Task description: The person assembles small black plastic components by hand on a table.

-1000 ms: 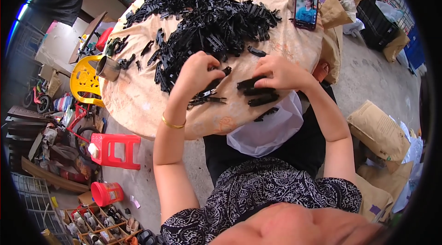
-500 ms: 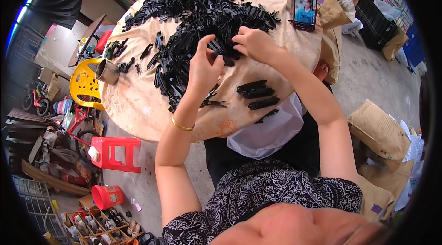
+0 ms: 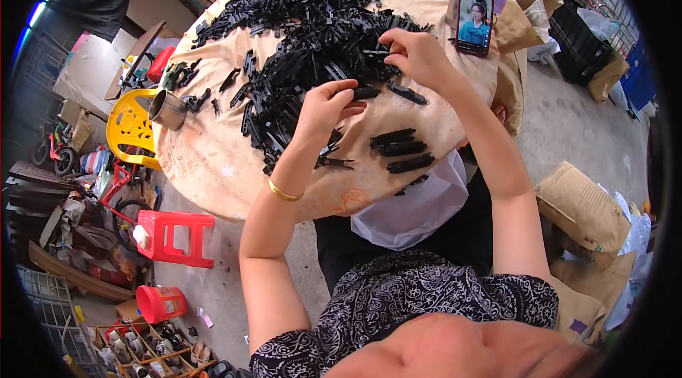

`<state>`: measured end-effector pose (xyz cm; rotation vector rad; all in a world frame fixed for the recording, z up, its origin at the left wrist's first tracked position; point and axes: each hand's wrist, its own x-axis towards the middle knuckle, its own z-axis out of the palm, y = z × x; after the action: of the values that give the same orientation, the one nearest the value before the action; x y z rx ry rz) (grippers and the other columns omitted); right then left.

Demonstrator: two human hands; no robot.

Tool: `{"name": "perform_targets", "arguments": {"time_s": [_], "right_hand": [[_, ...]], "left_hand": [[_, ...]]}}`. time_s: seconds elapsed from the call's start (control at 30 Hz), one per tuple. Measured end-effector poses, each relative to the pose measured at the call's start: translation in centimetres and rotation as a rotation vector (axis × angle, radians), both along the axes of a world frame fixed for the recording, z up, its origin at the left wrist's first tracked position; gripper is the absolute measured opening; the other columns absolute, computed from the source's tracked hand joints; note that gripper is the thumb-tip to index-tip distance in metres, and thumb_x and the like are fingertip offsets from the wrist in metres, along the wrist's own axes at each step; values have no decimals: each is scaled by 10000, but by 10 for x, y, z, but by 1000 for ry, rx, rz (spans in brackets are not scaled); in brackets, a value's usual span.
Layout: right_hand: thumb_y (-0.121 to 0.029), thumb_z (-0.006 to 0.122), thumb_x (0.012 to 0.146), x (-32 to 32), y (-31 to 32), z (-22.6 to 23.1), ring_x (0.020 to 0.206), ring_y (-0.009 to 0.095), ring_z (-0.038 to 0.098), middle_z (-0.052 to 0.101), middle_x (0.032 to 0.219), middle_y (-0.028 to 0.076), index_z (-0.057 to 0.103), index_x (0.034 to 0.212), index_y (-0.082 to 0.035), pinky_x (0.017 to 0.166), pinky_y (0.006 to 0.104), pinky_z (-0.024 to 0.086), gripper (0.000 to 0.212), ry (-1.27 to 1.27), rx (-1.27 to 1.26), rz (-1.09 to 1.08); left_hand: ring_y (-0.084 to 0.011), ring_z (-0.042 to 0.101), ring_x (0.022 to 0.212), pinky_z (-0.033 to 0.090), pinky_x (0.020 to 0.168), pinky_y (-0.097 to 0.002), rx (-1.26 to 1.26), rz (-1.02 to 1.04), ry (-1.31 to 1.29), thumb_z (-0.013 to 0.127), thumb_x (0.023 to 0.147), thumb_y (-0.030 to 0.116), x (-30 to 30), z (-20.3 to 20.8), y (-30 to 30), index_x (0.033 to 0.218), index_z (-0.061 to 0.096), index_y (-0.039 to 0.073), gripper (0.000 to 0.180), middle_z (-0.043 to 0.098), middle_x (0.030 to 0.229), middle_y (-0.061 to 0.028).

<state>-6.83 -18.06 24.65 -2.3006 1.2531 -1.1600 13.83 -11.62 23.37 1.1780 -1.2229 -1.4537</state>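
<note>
A heap of small black plastic pieces (image 3: 305, 44) covers much of the round cloth-covered table (image 3: 213, 168). Between the thumb and forefinger of my left hand (image 3: 327, 109), a short black plastic piece (image 3: 366, 93) is pinched, its other fingers loosely spread. My right hand (image 3: 420, 60) is at the heap's right edge with fingertips pinched together; whatever is between them blends into the black pieces behind. Just below it lies a single black strip (image 3: 407, 92). Nearer to me, several longer black pieces (image 3: 401, 148) sit side by side by the table's edge.
A phone (image 3: 474, 19) playing a video leans upright at the table's right, by brown paper bags (image 3: 522, 19). A metal cup (image 3: 168, 109) stands at the left edge, near a yellow chair (image 3: 130, 126). A white plastic bag (image 3: 412, 211) hangs at my lap. A red stool (image 3: 177, 236) is left.
My hands have moved apart: the left came slightly nearer to me with a black piece, the right shifted right. A black strip now lies on the cloth below my right hand.
</note>
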Motion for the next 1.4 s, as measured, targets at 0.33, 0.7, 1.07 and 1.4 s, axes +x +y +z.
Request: {"name": "perform_targets", "arguments": {"time_s": [0.33, 0.7, 1.07, 1.4], "right_hand": [[10, 626, 748, -4, 46, -24, 816, 290, 612, 617, 925, 98, 621, 963, -36, 678, 356, 513, 221, 93, -529, 340], [-128, 714, 762, -5, 58, -17, 794, 204, 629, 644, 891, 133, 609, 1056, 6, 721, 304, 501, 340, -136, 240, 311], [-158, 730, 722, -8, 64, -18, 727, 302, 623, 645, 816, 173, 662, 903, 5, 644, 338, 494, 252, -140, -104, 227], [-181, 660, 830, -44, 3, -41, 726, 130, 599, 651, 861, 87, 654, 1004, -9, 655, 263, 481, 244, -222, 152, 87]], "left_hand": [[-254, 654, 888, 553, 800, -287, 224, -99, 314, 572, 902, 126, -1, 0, 0, 1101, 550, -88, 294, 620, 1021, -166], [-81, 594, 753, 487, 695, -207, -394, -28, -374, 697, 746, -6, -14, -2, 14, 1105, 612, -34, 370, 673, 904, -72], [-57, 583, 683, 468, 619, -209, -545, -52, -389, 718, 727, 31, -19, -4, 12, 1001, 662, 3, 281, 683, 793, -104], [-161, 558, 641, 472, 636, -289, -481, -442, -685, 680, 788, 124, -24, 3, 13, 915, 663, -11, 186, 621, 740, -75]]}}
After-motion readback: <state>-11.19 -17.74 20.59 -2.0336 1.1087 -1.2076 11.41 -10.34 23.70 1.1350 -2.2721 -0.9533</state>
